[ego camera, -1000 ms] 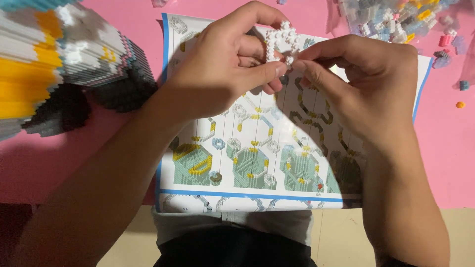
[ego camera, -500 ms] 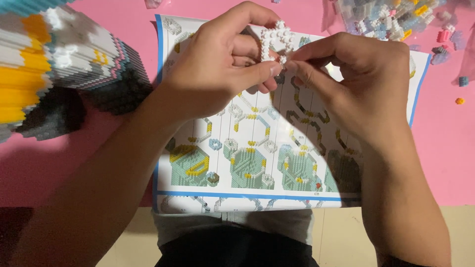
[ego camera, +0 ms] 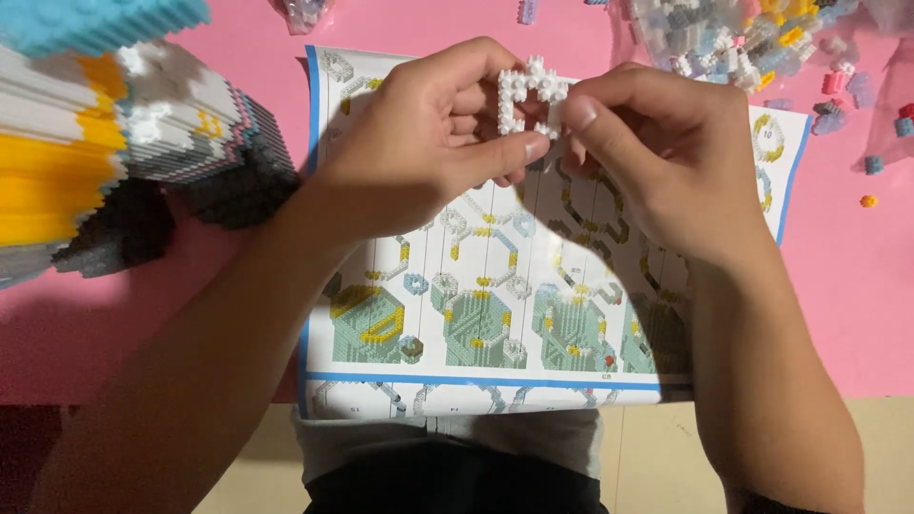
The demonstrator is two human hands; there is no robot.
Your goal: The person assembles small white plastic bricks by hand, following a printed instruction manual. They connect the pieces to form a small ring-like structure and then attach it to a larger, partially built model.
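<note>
My left hand [ego camera: 428, 143] and my right hand [ego camera: 666, 167] meet above a printed instruction sheet [ego camera: 476, 305]. Between their fingertips they hold a small white assembly of tiny building bricks [ego camera: 529, 95], shaped like an open ring. My left thumb and fingers pinch its left and lower side. My right thumb presses on its right edge. Part of the assembly is hidden behind my fingers.
A large model of tiny bricks [ego camera: 105, 143] in white, yellow, black and light blue stands at the left on the pink table [ego camera: 857, 305]. A pile of loose small bricks [ego camera: 752, 38] in mixed colours lies at the top right, with a few strays beside it.
Both hands have shifted slightly with the white assembly, and my right thumb now presses against its right edge. The camera view has drifted a little.
</note>
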